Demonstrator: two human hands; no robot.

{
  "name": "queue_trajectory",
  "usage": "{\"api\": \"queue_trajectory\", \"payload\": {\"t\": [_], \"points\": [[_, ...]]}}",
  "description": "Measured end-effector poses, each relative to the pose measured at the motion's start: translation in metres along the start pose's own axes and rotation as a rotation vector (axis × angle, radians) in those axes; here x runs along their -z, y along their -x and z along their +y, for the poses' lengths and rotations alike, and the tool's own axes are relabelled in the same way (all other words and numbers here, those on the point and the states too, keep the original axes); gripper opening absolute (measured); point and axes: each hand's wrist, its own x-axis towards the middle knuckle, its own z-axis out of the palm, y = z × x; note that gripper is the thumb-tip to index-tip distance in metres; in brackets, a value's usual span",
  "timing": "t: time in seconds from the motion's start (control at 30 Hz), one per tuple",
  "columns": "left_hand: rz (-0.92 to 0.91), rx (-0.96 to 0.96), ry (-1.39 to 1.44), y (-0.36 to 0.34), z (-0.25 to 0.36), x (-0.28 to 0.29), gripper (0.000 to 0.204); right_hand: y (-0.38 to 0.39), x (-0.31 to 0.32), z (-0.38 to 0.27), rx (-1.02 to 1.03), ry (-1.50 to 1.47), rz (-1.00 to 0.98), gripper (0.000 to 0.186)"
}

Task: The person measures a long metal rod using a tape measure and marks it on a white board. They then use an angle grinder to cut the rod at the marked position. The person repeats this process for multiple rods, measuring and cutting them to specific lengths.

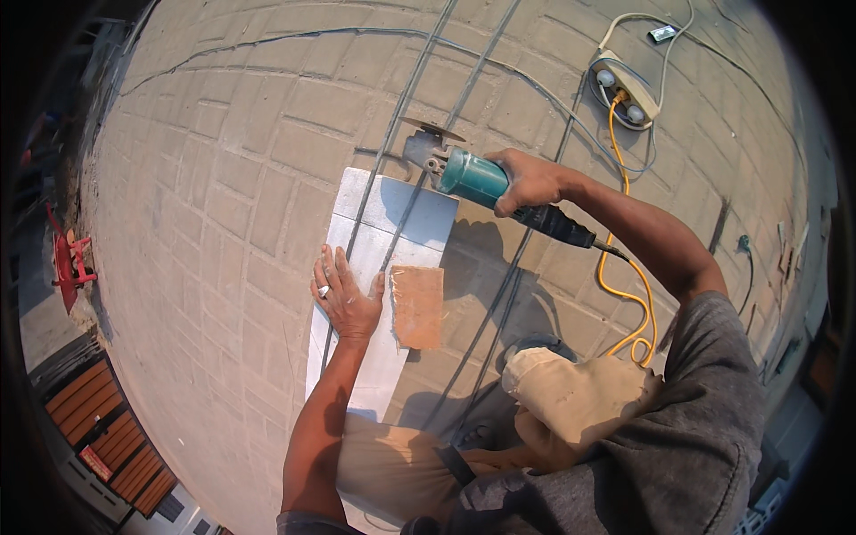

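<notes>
Left hand (348, 303) lies spread across the metal rod (367, 198) over the white board (370, 379), apparently to steady it, though palm contact is hidden; right hand (528, 182) grips the angle grinder (477, 179)

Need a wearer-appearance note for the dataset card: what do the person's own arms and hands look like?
Left hand and right hand are ungloved; the left has a small pale, shiny piece, likely a ring, on one finger. Both forearms are bare, no watch or band visible. Faded dark-grey short sleeves; no cables worn on the arms.
</notes>
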Motion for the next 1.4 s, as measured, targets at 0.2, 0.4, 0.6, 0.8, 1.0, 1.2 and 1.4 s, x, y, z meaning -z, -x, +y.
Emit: {"api": "queue_trajectory", "payload": {"t": [0.2,0.4,0.6,0.8,1.0,1.2,1.4], "points": [[0.004,-0.001,-0.007,0.0,0.0,-0.002,0.086,-0.002,0.001,0.002,0.007,0.001,-0.016,0.062],[0.001,0.006,-0.012,0.0,0.0,-0.002,0.087,-0.005,0.001,0.003,-0.027,0.021,-0.048,0.074],[-0.003,0.011,-0.007,0.0,0.0,-0.001,0.087,-0.004,0.001,-0.002,0.018,0.004,-0.041,0.061],[-0.003,0.009,0.009,0.0,-0.001,-0.002,0.086,0.0,-0.001,0.001,-0.009,0.011,-0.014,0.059],[0.014,0.007,0.003,0.0,0.0,-0.001,0.089,-0.005,-0.002,0.003,0.037,-0.04,-0.034,0.055],[0.03,0.001,0.0,0.0,-0.001,-0.003,0.09,-0.004,-0.001,-0.004,-0.032,-0.046,-0.056,0.072],[0.009,0.007,0.025,0.0,-0.002,-0.002,0.086,-0.001,-0.002,0.002,-0.006,-0.037,-0.031,0.054]]}}
